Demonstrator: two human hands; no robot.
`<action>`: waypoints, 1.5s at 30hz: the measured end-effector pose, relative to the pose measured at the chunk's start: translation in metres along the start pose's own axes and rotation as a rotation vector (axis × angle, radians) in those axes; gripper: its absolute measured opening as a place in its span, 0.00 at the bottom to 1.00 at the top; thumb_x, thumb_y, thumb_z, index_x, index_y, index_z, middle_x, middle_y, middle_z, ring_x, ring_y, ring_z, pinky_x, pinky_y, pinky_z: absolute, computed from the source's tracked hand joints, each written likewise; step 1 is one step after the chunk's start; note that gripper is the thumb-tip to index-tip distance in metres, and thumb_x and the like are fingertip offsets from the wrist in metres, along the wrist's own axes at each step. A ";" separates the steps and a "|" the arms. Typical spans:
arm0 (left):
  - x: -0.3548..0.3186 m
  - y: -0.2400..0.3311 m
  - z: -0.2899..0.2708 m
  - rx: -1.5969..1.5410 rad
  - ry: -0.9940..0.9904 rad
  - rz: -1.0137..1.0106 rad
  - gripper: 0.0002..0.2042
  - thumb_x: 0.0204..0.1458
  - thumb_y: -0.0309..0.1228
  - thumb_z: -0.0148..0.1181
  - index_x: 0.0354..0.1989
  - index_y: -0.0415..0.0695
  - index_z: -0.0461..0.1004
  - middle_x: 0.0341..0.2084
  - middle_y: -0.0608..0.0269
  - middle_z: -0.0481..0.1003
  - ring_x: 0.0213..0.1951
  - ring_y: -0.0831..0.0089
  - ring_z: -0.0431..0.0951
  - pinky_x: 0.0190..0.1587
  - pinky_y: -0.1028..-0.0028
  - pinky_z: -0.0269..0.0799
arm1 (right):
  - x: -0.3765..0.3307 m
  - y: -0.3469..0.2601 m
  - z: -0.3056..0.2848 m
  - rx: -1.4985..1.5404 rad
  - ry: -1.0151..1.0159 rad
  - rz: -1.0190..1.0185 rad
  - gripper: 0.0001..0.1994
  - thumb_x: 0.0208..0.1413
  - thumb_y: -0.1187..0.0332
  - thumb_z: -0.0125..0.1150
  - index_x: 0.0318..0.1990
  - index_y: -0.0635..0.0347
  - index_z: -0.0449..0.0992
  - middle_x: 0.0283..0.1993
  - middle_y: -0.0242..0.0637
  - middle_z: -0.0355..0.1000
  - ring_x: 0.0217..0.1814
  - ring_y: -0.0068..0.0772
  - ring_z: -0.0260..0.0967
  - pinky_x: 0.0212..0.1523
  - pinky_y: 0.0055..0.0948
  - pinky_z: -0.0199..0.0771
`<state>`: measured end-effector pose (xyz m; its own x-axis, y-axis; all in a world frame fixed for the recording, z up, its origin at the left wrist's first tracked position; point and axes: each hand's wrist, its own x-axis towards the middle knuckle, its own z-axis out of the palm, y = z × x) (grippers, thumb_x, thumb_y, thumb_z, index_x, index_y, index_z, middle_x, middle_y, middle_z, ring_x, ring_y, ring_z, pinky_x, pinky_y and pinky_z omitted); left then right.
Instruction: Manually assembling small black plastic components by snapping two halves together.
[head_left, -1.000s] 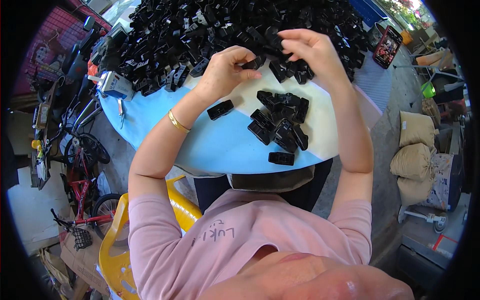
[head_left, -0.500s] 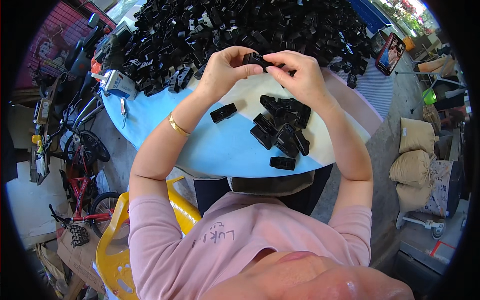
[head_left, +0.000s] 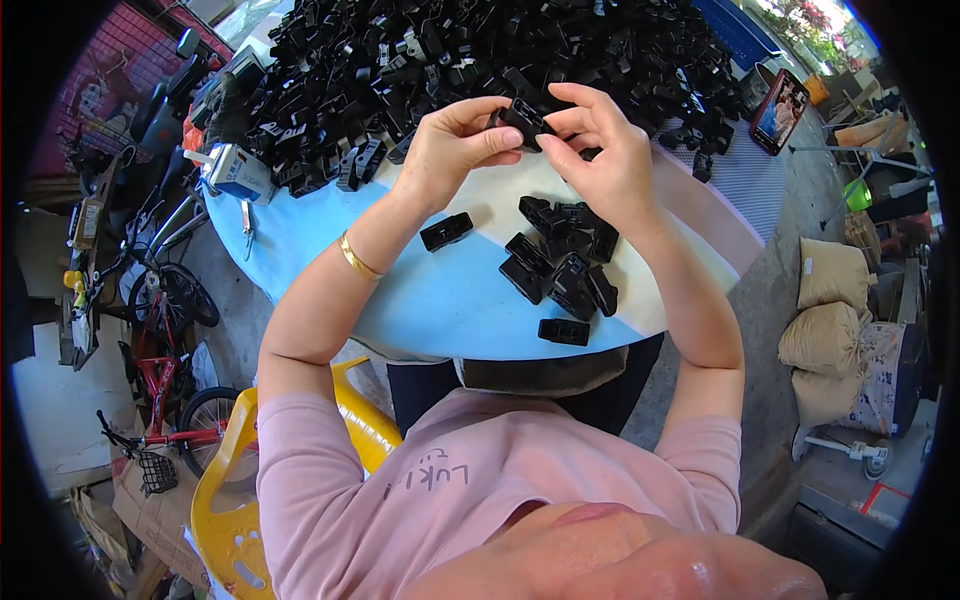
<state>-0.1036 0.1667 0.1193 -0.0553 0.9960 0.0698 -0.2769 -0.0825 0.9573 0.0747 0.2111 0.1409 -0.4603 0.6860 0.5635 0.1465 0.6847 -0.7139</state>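
Observation:
My left hand (head_left: 448, 150) grips a small black plastic part (head_left: 524, 120) between thumb and fingers, above the far middle of the table. My right hand (head_left: 612, 160) meets the part's right side with its thumb and bent fingers, while its index finger stands raised off it. The part is tilted, and my fingers cover some of it. Nearer to me lies a loose cluster of similar black parts (head_left: 568, 250). One single part (head_left: 446, 231) rests left of the cluster, another (head_left: 564, 331) by the table's near edge.
A large heap of black parts (head_left: 460, 60) covers the far table (head_left: 420, 300). On the left stand a small blue-and-white box (head_left: 238, 173) and a metal clip-like piece (head_left: 248, 215). A phone (head_left: 780, 110) leans at the right. A yellow chair (head_left: 225, 490) is beside me.
The black part has been tilted up in my left hand. My right index finger has lifted and its fingers have spread. The parts on the table stay put.

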 end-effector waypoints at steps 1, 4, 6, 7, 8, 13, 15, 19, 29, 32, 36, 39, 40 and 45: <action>0.001 0.000 -0.002 0.001 0.004 -0.002 0.17 0.46 0.24 0.63 0.46 0.37 0.71 0.32 0.61 0.76 0.33 0.73 0.78 0.39 0.77 0.77 | 0.000 0.003 0.002 -0.054 0.015 -0.059 0.21 0.43 0.74 0.63 0.48 0.56 0.69 0.31 0.38 0.75 0.30 0.32 0.74 0.31 0.26 0.75; 0.000 0.002 -0.003 -0.010 -0.035 -0.036 0.17 0.47 0.25 0.62 0.47 0.37 0.71 0.32 0.61 0.75 0.33 0.74 0.77 0.39 0.76 0.77 | -0.002 0.008 0.007 -0.173 0.026 -0.174 0.22 0.42 0.75 0.63 0.48 0.55 0.69 0.31 0.37 0.74 0.30 0.33 0.73 0.30 0.27 0.74; -0.002 0.004 -0.001 -0.071 -0.024 -0.087 0.20 0.48 0.26 0.62 0.50 0.35 0.68 0.32 0.61 0.75 0.35 0.74 0.77 0.41 0.75 0.77 | -0.004 0.006 0.008 -0.225 0.038 -0.223 0.23 0.41 0.75 0.63 0.49 0.55 0.69 0.31 0.36 0.74 0.30 0.34 0.73 0.29 0.27 0.73; -0.004 0.002 0.003 -0.071 -0.026 -0.087 0.20 0.48 0.26 0.62 0.50 0.35 0.68 0.32 0.61 0.75 0.35 0.74 0.77 0.41 0.75 0.77 | -0.007 0.003 0.010 -0.323 0.027 -0.264 0.23 0.42 0.75 0.65 0.49 0.56 0.69 0.33 0.37 0.74 0.32 0.33 0.73 0.31 0.26 0.74; -0.006 -0.001 0.008 -0.110 0.009 -0.057 0.22 0.48 0.28 0.62 0.51 0.34 0.67 0.31 0.60 0.75 0.35 0.73 0.77 0.41 0.75 0.77 | -0.008 0.001 0.012 -0.422 0.015 -0.305 0.24 0.42 0.75 0.66 0.50 0.57 0.69 0.35 0.37 0.75 0.34 0.32 0.74 0.32 0.24 0.74; -0.010 0.004 0.007 -0.078 0.061 -0.034 0.20 0.51 0.30 0.59 0.50 0.31 0.65 0.33 0.58 0.75 0.36 0.74 0.76 0.43 0.75 0.75 | -0.006 0.001 0.018 -0.403 0.008 -0.419 0.24 0.41 0.71 0.68 0.50 0.57 0.69 0.34 0.35 0.74 0.34 0.33 0.73 0.33 0.26 0.74; -0.006 0.006 0.001 -0.061 0.038 -0.046 0.16 0.52 0.26 0.56 0.49 0.33 0.67 0.34 0.58 0.75 0.36 0.75 0.76 0.42 0.76 0.74 | -0.001 0.006 0.013 -0.290 0.000 -0.387 0.20 0.43 0.72 0.66 0.47 0.58 0.71 0.33 0.35 0.75 0.33 0.31 0.73 0.33 0.23 0.73; -0.007 0.007 -0.003 0.638 -0.397 0.066 0.17 0.53 0.23 0.53 0.52 0.35 0.66 0.38 0.60 0.75 0.36 0.75 0.73 0.42 0.77 0.70 | 0.037 0.036 -0.011 -0.430 0.202 -0.269 0.07 0.48 0.71 0.62 0.36 0.58 0.78 0.30 0.38 0.75 0.26 0.25 0.73 0.28 0.22 0.71; 0.005 -0.017 0.011 0.837 -0.337 0.312 0.15 0.52 0.31 0.56 0.49 0.46 0.71 0.43 0.55 0.71 0.37 0.66 0.71 0.44 0.70 0.69 | 0.089 0.098 -0.020 -1.009 -0.068 -0.036 0.15 0.51 0.66 0.57 0.48 0.50 0.72 0.39 0.37 0.75 0.36 0.32 0.74 0.38 0.27 0.74; 0.019 -0.026 0.016 1.031 -0.349 0.544 0.18 0.46 0.26 0.59 0.48 0.49 0.72 0.43 0.56 0.69 0.41 0.63 0.70 0.48 0.69 0.67 | 0.090 0.089 -0.015 -0.909 0.042 -0.056 0.09 0.41 0.65 0.62 0.31 0.56 0.76 0.30 0.42 0.73 0.35 0.46 0.72 0.37 0.41 0.71; 0.020 -0.028 0.015 1.156 -0.400 0.644 0.18 0.42 0.25 0.61 0.46 0.47 0.73 0.42 0.57 0.72 0.43 0.60 0.69 0.48 0.68 0.67 | 0.079 0.057 -0.022 -0.731 0.124 -0.089 0.10 0.42 0.65 0.61 0.32 0.58 0.76 0.31 0.43 0.74 0.39 0.43 0.71 0.40 0.38 0.71; 0.012 -0.024 0.017 1.180 -0.317 0.509 0.14 0.44 0.27 0.61 0.41 0.43 0.73 0.39 0.56 0.73 0.38 0.60 0.73 0.43 0.68 0.70 | 0.064 0.029 -0.026 -0.194 0.078 0.196 0.12 0.48 0.63 0.62 0.39 0.58 0.75 0.36 0.44 0.75 0.44 0.32 0.72 0.45 0.35 0.71; 0.009 -0.023 0.018 1.170 -0.265 0.400 0.12 0.45 0.28 0.61 0.39 0.41 0.73 0.36 0.55 0.74 0.35 0.62 0.75 0.39 0.68 0.72 | 0.057 0.027 -0.027 -0.196 0.077 0.197 0.12 0.48 0.63 0.62 0.39 0.58 0.75 0.36 0.44 0.75 0.44 0.32 0.72 0.45 0.35 0.71; 0.012 -0.021 0.009 0.835 0.044 -0.011 0.10 0.51 0.29 0.53 0.36 0.34 0.68 0.31 0.52 0.74 0.28 0.66 0.78 0.29 0.67 0.73 | 0.020 0.004 -0.024 0.288 -0.347 0.312 0.15 0.58 0.68 0.51 0.51 0.61 0.67 0.36 0.34 0.72 0.31 0.18 0.69 0.29 0.16 0.71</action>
<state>-0.0894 0.1810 0.1026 -0.0985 0.9930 0.0647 0.5235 -0.0035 0.8520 0.0869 0.2329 0.1593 -0.7021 0.6911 0.1718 0.0986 0.3333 -0.9376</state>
